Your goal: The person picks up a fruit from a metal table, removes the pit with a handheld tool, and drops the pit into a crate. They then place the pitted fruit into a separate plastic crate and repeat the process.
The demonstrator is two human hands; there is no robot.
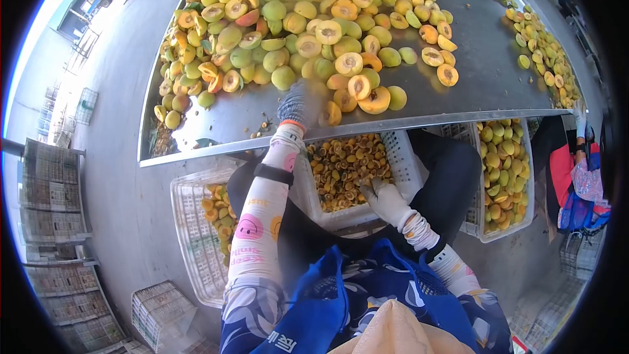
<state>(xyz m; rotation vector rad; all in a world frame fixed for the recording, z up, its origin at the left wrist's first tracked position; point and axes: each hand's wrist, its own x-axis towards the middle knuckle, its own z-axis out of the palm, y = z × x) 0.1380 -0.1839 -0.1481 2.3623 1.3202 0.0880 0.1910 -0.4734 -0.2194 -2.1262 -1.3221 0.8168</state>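
At the near edge of the metal table (pixel 426 101), my left hand (pixel 300 103), in a grey striped glove, reaches up to the pile of yellow-green peaches (pixel 283 78). Its fingers are partly hidden and smeared by a blur. My right hand (pixel 388 203), in a whitish glove, is low over the right side of a white crate (pixel 409 167) between my knees. The fingertips point in at the crate's small brownish-yellow pieces (pixel 347 170), slightly apart, with nothing visible in them. Several cut peach halves (pixel 375 99) lie by the table's edge, right of my left hand.
Left of my leg stands a white crate (pixel 187 223) partly filled with fruit. To my right another crate (pixel 488 233) is full of peaches. A co-worker's gloved hand (pixel 580 121) is at the table's far right. Crates (pixel 52 190) are stacked on the left.
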